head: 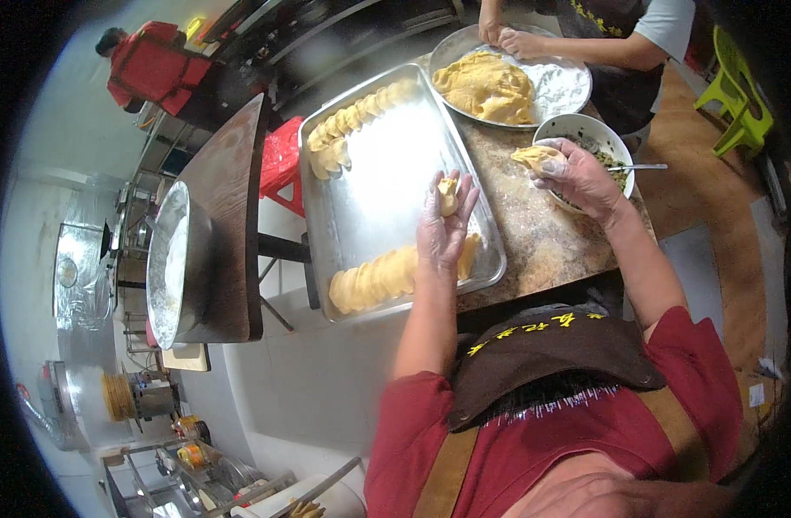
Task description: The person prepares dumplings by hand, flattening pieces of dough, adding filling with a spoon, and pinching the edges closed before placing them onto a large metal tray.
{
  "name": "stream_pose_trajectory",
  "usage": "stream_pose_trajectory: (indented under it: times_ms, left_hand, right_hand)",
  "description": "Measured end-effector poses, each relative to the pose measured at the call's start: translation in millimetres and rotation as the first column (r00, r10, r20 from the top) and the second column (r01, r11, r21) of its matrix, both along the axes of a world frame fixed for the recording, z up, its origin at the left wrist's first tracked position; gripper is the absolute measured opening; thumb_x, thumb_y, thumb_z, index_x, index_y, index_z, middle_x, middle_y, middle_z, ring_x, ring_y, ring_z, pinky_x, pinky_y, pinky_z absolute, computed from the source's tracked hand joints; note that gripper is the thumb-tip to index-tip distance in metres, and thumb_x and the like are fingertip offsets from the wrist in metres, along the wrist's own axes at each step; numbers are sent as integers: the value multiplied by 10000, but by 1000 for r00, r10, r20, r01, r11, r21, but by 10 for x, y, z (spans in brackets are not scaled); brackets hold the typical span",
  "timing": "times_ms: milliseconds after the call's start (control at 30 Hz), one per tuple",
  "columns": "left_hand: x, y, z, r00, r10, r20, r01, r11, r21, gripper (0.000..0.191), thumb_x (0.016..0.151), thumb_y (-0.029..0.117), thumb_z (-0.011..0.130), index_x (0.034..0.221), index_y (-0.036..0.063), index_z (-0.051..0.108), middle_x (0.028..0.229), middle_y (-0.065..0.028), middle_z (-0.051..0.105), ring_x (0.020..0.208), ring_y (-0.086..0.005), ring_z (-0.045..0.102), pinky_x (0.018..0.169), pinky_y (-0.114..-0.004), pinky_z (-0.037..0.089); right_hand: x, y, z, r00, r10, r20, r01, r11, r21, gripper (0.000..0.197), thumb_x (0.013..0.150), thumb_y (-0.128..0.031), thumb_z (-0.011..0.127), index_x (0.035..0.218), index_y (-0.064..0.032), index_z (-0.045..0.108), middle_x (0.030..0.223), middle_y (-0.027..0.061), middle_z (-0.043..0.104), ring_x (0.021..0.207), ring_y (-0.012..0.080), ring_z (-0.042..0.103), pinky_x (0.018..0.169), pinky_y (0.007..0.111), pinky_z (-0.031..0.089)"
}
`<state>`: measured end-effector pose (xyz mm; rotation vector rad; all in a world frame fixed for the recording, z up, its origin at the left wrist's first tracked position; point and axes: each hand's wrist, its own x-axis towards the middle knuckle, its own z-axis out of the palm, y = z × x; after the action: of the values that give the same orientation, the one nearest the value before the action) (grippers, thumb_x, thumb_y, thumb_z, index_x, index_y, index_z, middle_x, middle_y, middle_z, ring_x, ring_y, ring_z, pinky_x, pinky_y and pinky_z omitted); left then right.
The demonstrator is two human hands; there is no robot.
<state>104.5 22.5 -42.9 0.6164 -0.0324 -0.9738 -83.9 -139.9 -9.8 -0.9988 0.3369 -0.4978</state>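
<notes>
Dusted with flour, my left hand (442, 226) is palm up over the near part of a metal tray (382, 207), with a small lump of yellow dough (448, 196) lying on the palm by the fingers. My right hand (583, 178) pinches a folded piece of yellow dough (536, 157) between thumb and fingers. Beneath it is a white bowl (618, 142) of chopped green filling with a metal spoon (648, 167) in it. Shaped dough pieces (376, 278) stand in overlapping rows along two sides of the tray.
A round pan (583, 71) holds a large yellow dough mass (486, 87) and white flour; a co-worker's hands (521, 42) are over it. To the left, a big metal bowl (188, 278) with white powder stands on a dark wooden table (240, 194). Another person (156, 68) stands farther back.
</notes>
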Motion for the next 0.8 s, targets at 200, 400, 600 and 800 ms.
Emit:
stream_pose_trajectory:
  times_ms: [200,400,600,800]
  left_hand:
    - [18,1,35,919,138,-370,-153,988,-14,393,923,311,573,1150,8,467,1178,-173,537,1172,-382,518,1020,-546,419]
    - [15,42,-60,968,17,-250,-69,977,-200,208,928,160,568,1039,2,489,1244,-207,524,1187,-382,507,1001,-521,454]
    - [173,97,-299,956,36,-290,-68,993,-99,309,840,309,684,871,57,508,717,-22,484,621,-124,457,556,-223,449]
    - [46,51,-65,960,58,-276,-55,998,18,257,910,222,606,994,-1,512,974,-124,550,935,-256,577,826,-350,548]
  right_hand:
    - [86,189,-62,991,136,15,-136,976,170,489,889,-227,639,1251,36,441,1135,149,589,1001,197,625,862,296,550]
    - [120,243,-105,986,155,57,-164,961,222,478,890,-210,636,1248,45,449,1132,154,592,989,191,630,852,271,555]
    - [222,143,-24,994,72,-83,-78,994,-72,467,852,-143,669,1222,51,460,1098,155,600,911,190,642,765,260,564]
    - [482,-527,151,898,-367,-243,-8,539,-842,411,799,-124,672,1170,-11,538,956,93,586,827,205,602,751,306,515]
